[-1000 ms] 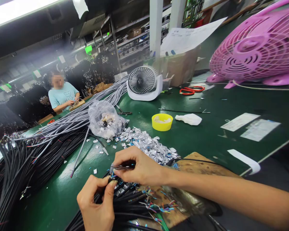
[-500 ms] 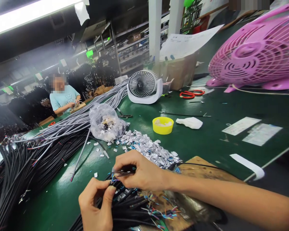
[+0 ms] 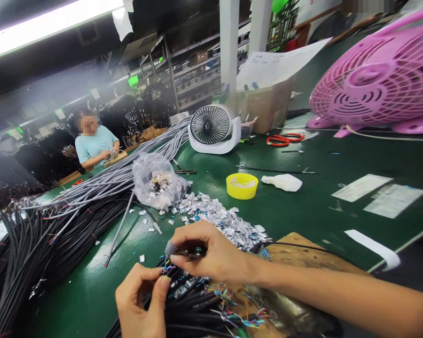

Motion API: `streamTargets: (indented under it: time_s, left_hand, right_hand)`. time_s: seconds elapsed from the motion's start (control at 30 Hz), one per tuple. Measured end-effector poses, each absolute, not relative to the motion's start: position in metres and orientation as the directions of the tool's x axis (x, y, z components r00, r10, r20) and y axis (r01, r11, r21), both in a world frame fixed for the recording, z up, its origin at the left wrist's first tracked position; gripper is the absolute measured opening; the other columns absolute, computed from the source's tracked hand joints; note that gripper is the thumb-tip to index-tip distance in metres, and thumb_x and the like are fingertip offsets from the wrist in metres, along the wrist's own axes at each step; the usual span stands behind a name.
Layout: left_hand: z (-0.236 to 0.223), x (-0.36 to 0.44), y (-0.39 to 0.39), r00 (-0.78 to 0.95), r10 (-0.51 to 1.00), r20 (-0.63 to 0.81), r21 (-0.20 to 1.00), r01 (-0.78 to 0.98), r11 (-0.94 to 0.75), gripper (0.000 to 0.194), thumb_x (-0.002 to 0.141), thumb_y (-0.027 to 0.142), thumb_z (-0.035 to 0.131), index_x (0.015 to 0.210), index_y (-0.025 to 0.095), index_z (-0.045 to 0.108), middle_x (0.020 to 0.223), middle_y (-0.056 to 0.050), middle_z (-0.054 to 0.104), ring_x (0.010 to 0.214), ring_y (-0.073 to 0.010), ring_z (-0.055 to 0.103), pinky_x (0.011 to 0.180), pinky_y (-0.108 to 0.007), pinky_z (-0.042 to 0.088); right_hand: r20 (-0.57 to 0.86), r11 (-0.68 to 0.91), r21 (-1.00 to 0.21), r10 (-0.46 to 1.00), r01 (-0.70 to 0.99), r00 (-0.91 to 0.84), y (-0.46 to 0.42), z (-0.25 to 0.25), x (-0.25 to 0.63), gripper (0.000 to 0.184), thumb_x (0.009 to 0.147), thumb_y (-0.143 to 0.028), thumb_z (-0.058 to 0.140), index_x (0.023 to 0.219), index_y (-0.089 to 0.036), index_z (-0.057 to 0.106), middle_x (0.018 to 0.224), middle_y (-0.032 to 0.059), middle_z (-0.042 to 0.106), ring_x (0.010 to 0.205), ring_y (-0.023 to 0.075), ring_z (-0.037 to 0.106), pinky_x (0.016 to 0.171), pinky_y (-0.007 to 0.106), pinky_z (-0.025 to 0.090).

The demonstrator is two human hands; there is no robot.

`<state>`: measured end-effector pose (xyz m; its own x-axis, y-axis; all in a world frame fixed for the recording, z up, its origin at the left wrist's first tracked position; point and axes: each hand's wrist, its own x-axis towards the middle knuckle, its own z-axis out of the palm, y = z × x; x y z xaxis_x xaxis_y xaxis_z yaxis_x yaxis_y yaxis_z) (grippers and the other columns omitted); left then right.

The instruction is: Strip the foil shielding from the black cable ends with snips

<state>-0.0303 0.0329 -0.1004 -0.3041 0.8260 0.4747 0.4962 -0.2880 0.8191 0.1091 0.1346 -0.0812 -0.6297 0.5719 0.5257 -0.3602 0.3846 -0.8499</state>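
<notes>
At the lower centre of the frame, the end of a thin black cable (image 3: 163, 272) is pinched between the thumb and forefinger of the left hand (image 3: 141, 300). From that end, fine wires (image 3: 168, 264) in blue, yellow and purple are fanned out, met by the tips of the right hand (image 3: 206, 249). The right hand is closed, its forefinger capped in dull grey; a dark tool (image 3: 194, 250) is gripped in its curl — its shape is mostly hidden by the fingers.

Below, smooth black cables (image 3: 193, 317) are heaped, their stripped ends frayed into bright strands beside a stained wooden board (image 3: 299, 253). Just above the right hand, crinkled silver foil scraps (image 3: 215, 213) are piled on the glossy green table (image 3: 81, 291). Toward the middle, a crumpled clear bag (image 3: 151, 164) is filled with pale and dark bits, and a round yellow tub (image 3: 242, 192) is placed near a soft white pouch (image 3: 282, 182). Long grey cables (image 3: 109, 180) are stretched across the left — bundled, matt and slightly wavy.
</notes>
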Motion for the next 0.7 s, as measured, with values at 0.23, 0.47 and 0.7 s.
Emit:
streamTargets:
  time_s: [0.23, 0.47, 0.7]
  left_hand:
    - [-0.103, -0.031, 0.034, -0.301, 0.800, 0.519, 0.787, 0.534, -0.309, 0.017, 0.077, 0.029, 0.062, 0.065, 0.019, 0.067, 0.055, 0.000, 0.059, 0.049, -0.0126, 0.056, 0.046, -0.020, 0.044]
    - [-0.104, -0.030, 0.034, -0.280, 0.763, 0.582, 0.734, 0.584, -0.346, 0.014, 0.077, 0.023, 0.061, 0.064, 0.020, 0.065, 0.054, 0.002, 0.058, 0.048, -0.0110, 0.055, 0.046, -0.020, 0.042]
    - [-0.101, -0.025, 0.033, -0.231, 0.729, 0.644, 0.669, 0.633, -0.390, 0.012, 0.075, 0.015, 0.063, 0.064, 0.019, 0.062, 0.056, 0.004, 0.059, 0.049, -0.0094, 0.056, 0.047, -0.019, 0.042]
  right_hand:
    - [0.513, 0.408, -0.855, 0.580, -0.319, -0.633, 0.134, -0.079, 0.110, 0.003, 0.061, -0.008, 0.057, 0.059, -0.011, 0.056, 0.055, -0.0034, 0.049, 0.049, 0.0030, 0.038, 0.046, 0.012, 0.033]
    - [0.431, 0.353, -0.899, 0.607, -0.259, -0.668, 0.136, -0.072, 0.116, 0.007, 0.064, -0.015, 0.062, 0.069, -0.010, 0.061, 0.062, -0.0002, 0.056, 0.051, 0.0037, 0.045, 0.048, 0.012, 0.039]
    - [0.418, 0.337, -0.903, 0.550, -0.266, -0.723, 0.136, -0.069, 0.122, 0.011, 0.064, -0.007, 0.062, 0.074, -0.009, 0.064, 0.064, 0.0000, 0.059, 0.057, 0.0048, 0.051, 0.052, 0.011, 0.041]
